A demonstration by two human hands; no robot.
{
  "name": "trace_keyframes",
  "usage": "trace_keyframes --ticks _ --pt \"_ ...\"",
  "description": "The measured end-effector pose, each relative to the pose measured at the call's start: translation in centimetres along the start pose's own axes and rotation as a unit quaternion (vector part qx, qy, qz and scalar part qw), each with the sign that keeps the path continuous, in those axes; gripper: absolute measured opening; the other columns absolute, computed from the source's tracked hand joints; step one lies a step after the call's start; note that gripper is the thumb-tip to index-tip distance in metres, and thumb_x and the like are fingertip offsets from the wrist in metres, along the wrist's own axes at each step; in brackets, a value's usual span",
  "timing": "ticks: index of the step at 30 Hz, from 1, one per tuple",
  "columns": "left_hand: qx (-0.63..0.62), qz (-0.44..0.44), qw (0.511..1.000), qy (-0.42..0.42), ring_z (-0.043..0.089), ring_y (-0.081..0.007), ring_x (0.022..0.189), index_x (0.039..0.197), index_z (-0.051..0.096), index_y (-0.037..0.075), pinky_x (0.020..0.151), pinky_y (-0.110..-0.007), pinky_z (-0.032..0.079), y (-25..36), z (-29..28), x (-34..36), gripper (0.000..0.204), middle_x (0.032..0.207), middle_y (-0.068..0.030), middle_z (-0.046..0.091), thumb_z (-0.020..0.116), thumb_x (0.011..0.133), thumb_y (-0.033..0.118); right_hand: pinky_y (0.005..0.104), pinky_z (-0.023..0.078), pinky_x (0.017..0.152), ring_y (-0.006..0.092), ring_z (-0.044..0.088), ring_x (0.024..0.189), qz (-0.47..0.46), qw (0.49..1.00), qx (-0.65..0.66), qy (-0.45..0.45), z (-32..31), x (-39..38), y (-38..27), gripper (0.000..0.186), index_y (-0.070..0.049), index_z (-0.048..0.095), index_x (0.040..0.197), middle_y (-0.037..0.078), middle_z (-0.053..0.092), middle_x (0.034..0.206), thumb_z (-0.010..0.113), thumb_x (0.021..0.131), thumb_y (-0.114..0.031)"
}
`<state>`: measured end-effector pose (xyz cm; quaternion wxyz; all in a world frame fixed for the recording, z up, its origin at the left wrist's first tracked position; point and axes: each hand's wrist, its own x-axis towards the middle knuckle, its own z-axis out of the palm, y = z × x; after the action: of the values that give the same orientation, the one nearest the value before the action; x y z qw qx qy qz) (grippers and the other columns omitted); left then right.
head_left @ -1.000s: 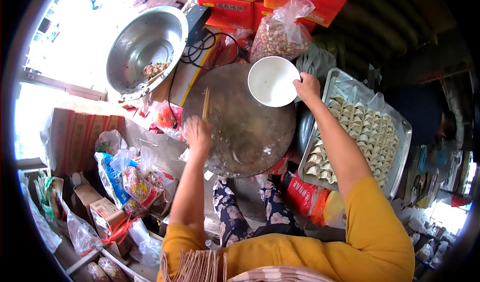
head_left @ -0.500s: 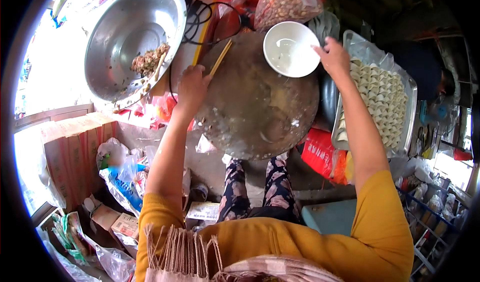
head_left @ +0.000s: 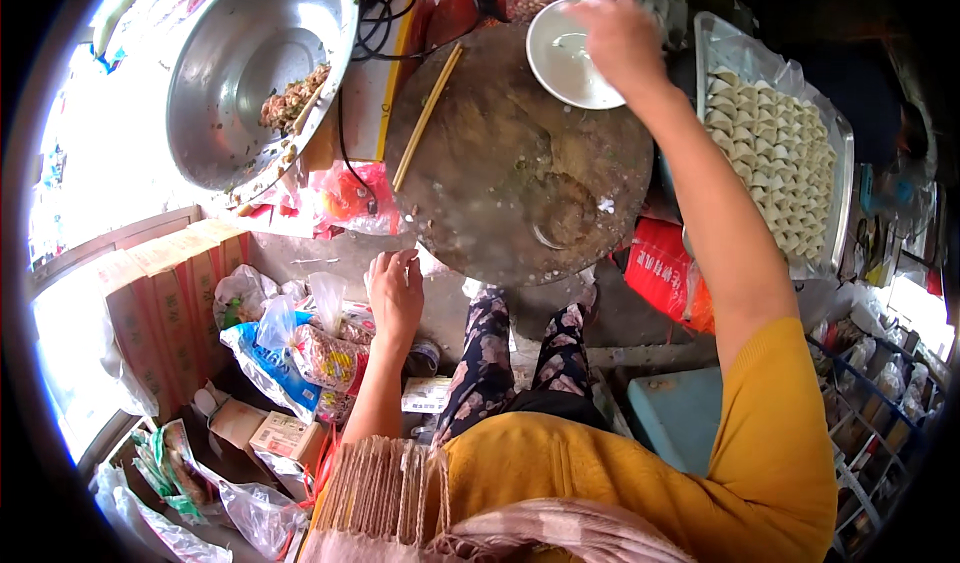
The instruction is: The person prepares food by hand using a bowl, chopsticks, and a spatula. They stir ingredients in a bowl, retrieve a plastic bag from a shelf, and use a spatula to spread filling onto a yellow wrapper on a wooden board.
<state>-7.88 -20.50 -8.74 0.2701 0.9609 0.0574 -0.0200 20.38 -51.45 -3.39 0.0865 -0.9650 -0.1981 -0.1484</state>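
1. Wide metal bowl (head_left: 205, 38), tilted, with chopped filling (head_left: 292, 101) lying against its lower right side
2. Left hand (head_left: 396, 295), below the left edge of the counter; its grip is loosely curled with the fingers a little apart, and nothing shows in it
3. Pair of chopsticks (head_left: 428, 118), side by side along the counter's left edge, above the left grip and apart from it
4. Round dark counter (head_left: 480, 178), marked with pale smears
5. White bowl (head_left: 560, 68), at the counter's far side, directly under the right grip
6. Right hand (head_left: 622, 48), across the bowl's upper right rim (blurred, so I cannot tell whether its grip pinches the rim)
7. Metal tray (head_left: 845, 208) of dumplings (head_left: 770, 158), right of that forearm
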Motion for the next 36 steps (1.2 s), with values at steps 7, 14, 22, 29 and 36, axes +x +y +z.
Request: trace_keyframes --ticks 7,14,22,29,36 --pt "-0.002 0.072 0.996 -0.053 0.058 -0.0317 0.084 0.099 0.062 0.005 0.074 -0.040 0.045 7.7 1.3 -0.7 0.018 0.089 -0.0128 0.062 0.057 0.082 0.004 0.0427 0.044 0.070 0.0312 0.056 0.077 0.092 0.978 0.167 0.087 -9.1 -11.2 -5.3 0.008 -0.006 0.061 0.077 0.011 0.060 0.081 0.060 0.072 -0.012" --pt "-0.103 0.266 0.918 -0.276 0.061 -0.0333 0.083 0.096 0.063 0.001 0.074 -0.038 0.049 19.4 11.0 -9.2 0.015 0.091 -0.0177 0.064 0.057 0.082 0.001 0.0402 0.050 0.065 0.0294 0.064 0.073 0.345 0.897 0.277 0.010 -13.9 -43.4 1.6 0.012 -0.011 0.067 0.090 0.012 0.065 0.084 0.065 0.078 -0.013" --pt "-0.258 0.444 0.762 -0.393 0.054 -0.0365 0.110 0.120 0.053 0.002 0.097 -0.043 0.041 42.9 26.4 -15.5 0.052 0.117 -0.0194 0.057 0.048 0.069 -0.010 0.0352 0.050 0.067 0.0302 0.061 0.072 0.318 0.897 0.085 0.296 -24.9 -53.1 16.8 0.014 -0.001 0.057 0.088 0.013 0.061 0.084 0.052 0.077 0.005" --pt "0.159 0.514 0.618 -0.573 0.058 -0.0378 0.102 0.135 0.040 0.007 0.098 -0.046 0.038 55.8 41.8 -16.7 0.055 0.116 -0.0197 0.059 0.044 0.081 0.007 0.0422 0.050 0.068 0.0326 0.064 0.080 0.504 0.827 0.241 -0.065 -17.9 -64.4 26.3 0.015 -0.002 0.061 0.090 0.017 0.064 0.086 0.049 0.080 -0.004" --pt "0.222 0.424 0.768 -0.427 0.064 -0.0362 0.087 0.138 0.038 0.010 0.073 -0.050 0.051 51.4 44.1 -13.2 0.059 0.095 -0.0167 0.065 0.048 0.089 0.040 0.0436 0.052 0.074 0.0356 0.064 0.087 0.486 0.764 0.140 -0.401 -14.1 -71.8 24.9 0.024 0.000 0.061 0.097 0.019 0.065 0.090 0.050 0.077 -0.007"
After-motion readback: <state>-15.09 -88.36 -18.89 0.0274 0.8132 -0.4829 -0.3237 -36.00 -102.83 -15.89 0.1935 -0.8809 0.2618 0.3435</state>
